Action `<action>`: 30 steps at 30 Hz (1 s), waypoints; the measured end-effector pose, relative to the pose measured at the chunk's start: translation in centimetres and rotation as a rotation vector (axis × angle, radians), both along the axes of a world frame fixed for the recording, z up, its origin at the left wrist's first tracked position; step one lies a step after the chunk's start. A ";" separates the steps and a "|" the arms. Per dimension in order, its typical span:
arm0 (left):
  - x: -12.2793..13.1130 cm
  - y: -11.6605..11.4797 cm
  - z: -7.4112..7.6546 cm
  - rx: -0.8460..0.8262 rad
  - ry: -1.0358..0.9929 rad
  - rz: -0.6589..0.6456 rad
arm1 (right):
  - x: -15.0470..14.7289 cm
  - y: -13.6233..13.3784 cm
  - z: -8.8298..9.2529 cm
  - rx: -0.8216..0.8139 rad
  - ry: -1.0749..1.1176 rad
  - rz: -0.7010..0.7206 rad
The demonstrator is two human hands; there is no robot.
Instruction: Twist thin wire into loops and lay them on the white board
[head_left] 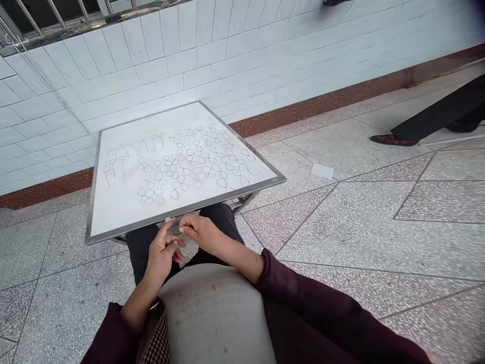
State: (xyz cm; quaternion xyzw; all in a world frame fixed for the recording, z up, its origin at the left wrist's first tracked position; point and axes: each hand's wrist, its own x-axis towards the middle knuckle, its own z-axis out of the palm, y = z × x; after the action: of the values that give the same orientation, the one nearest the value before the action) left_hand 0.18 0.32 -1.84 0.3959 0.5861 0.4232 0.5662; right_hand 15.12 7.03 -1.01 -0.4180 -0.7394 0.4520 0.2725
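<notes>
My left hand [162,250] and my right hand [200,231] meet over my lap, just below the near edge of a white table [125,212]. Both pinch a thin piece of wire [179,236] between their fingertips. On the table lie several small wire loops [189,162], many shaped like rings with short stems, spread across its middle and far side. A row of longer-stemmed wire loops [121,154] sits toward the table's far left.
The table has a metal rim and stands against a white tiled wall [227,60]. Speckled floor tiles [359,227] stretch to the right. Another person's dark trouser leg and shoe [394,140] show at the far right.
</notes>
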 end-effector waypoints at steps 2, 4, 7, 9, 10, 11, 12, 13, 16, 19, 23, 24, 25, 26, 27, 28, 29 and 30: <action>0.1 -0.1 -0.2 -0.020 -0.020 0.015 | -0.1 -0.1 -0.1 -0.003 -0.008 -0.012; 0.1 -0.2 -0.2 -0.018 -0.027 0.025 | -0.2 -0.2 -0.1 0.007 -0.019 -0.015; 0.2 -0.3 -0.3 0.023 0.009 0.023 | -0.2 -0.2 -0.2 0.023 -0.028 -0.003; 0.2 -0.3 -0.4 0.042 0.036 0.000 | -0.3 -0.3 -0.2 0.021 -0.026 0.005; 0.3 -0.3 -0.4 0.049 0.041 -0.009 | -0.3 -0.3 -0.3 0.016 -0.020 0.014; 0.3 -0.2 -0.5 0.055 0.044 -0.017 | -0.3 -0.3 -0.3 0.009 -0.013 0.025; 0.3 -0.2 -0.5 0.060 0.046 -0.022 | -0.4 -0.4 -0.4 0.003 -0.004 0.034; 0.3 -0.2 -0.5 0.060 0.048 -0.024 | -0.4 -0.5 -0.5 -0.002 0.006 0.041; 0.4 -0.2 -0.6 0.043 0.055 -0.022 | -0.5 -0.7 -0.8 -0.012 0.026 0.038; 0.2 -0.3 -0.6 0.008 0.057 -0.015 | -0.4 -0.5 -1.0 -0.019 0.027 0.013; -1.1 -0.8 -0.4 -0.014 0.138 -0.051 | 0.4 0.3 -0.9 -0.119 0.070 -0.036; -1.5 -0.9 -0.2 0.008 0.187 -0.069 | 0.5 0.4 -0.8 -0.146 0.082 -0.041; -1.8 -0.9 0.0 0.045 0.242 -0.080 | 0.7 0.5 -0.8 -0.167 0.090 -0.042; -2.0 -0.9 0.3 0.089 0.290 -0.080 | 0.7 0.5 -0.7 -0.180 0.093 -0.038; -2.1 -0.9 0.5 0.133 0.321 -0.073 | 0.7 0.5 -0.8 -0.183 0.092 -0.030; -2.1 -0.8 0.7 0.170 0.329 -0.061 | 0.6 0.4 -0.8 -0.180 0.089 -0.019; -1.9 -0.7 0.8 0.197 0.315 -0.050 | 0.5 0.2 -0.9 -0.177 0.092 -0.005; -1.6 -0.5 0.9 0.210 0.286 -0.043 | 0.3 0.0 -1.1 -0.175 0.104 0.009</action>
State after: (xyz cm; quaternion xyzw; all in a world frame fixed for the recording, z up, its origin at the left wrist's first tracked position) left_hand -1.39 -0.22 -0.96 0.5217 0.6045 0.4092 0.4415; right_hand 15.47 7.06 -2.10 -0.4129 -0.6838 0.5370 0.2713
